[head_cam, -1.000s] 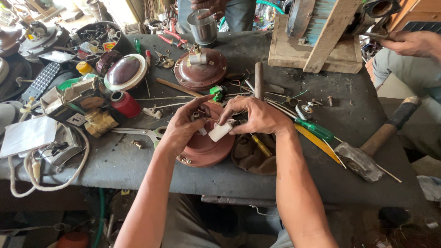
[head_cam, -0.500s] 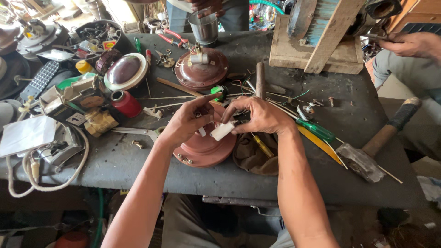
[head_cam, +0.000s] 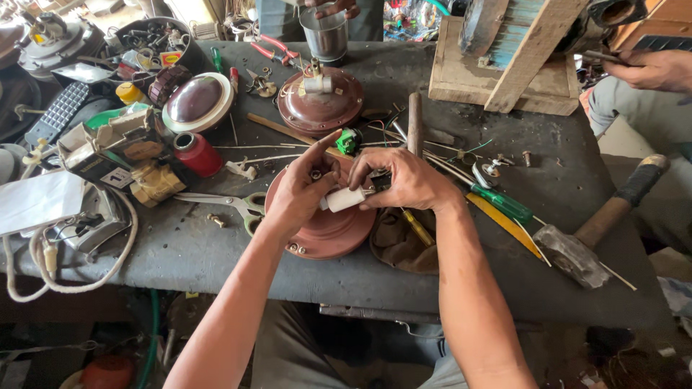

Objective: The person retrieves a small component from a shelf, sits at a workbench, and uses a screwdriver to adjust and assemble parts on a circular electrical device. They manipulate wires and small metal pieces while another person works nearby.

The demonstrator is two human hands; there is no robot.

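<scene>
Beneath both hands, the dark grey, scuffed metal workbench [head_cam: 404, 68] is carrying a dense spread of parts and tools. Directly under the hands, a round reddish-brown metal motor housing [head_cam: 328, 234] is lying flat near the bench's front edge. Beyond the fingertips, a second brown domed housing [head_cam: 321, 108] is sitting upright. Well to the right of the right hand, a wooden-handled hammer with a grey head [head_cam: 577, 248] is resting, with a green-handled screwdriver [head_cam: 504, 204] lying between.

Since the half-second-earlier view, the hands are sitting a little closer over the housing and the grip is appearing unchanged, so the fitting work is continuing rather than concluding. The left hand [head_cam: 303, 191] is curled, thumb and fingers pinching one end of a small white cylindrical component [head_cam: 344, 199]. The right hand [head_cam: 404, 180] is closed around the other end, fingers bent over it.

Across the bench, another person's hand [head_cam: 331, 9] is gripping a steel cup [head_cam: 324, 32].
</scene>
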